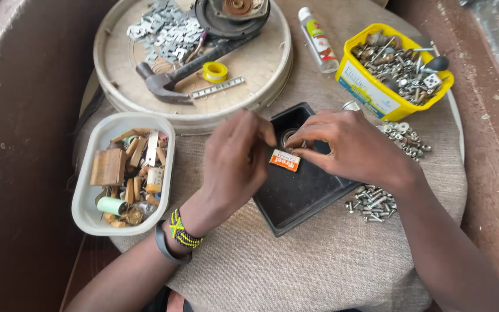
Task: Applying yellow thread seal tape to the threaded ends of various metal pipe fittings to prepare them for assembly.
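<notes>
desk (319,260): round top under a beige cloth, nearest edge cut off at the bottom of my view
left hand (235,164): over the near-left corner of the black tray (301,193), fingers curled in. Honestly can't tell if the grip is pinched on anything, the knuckles block it
right hand (353,147): fingertips pinched together on the small orange box (285,160), holding it just above the tray floor
round part (289,136): sits in the tray's far corner, mostly hidden behind the fingers, can't make out what it is
screws (371,202): loose pile right of the tray
white tub (123,173): left side, wood bits and odd scraps
yellow tub (388,72): far right, bolts and metal bits
round tray (192,58): far back, hammer (168,81), yellow tape roll (215,71), metal plates; top cut off
</notes>
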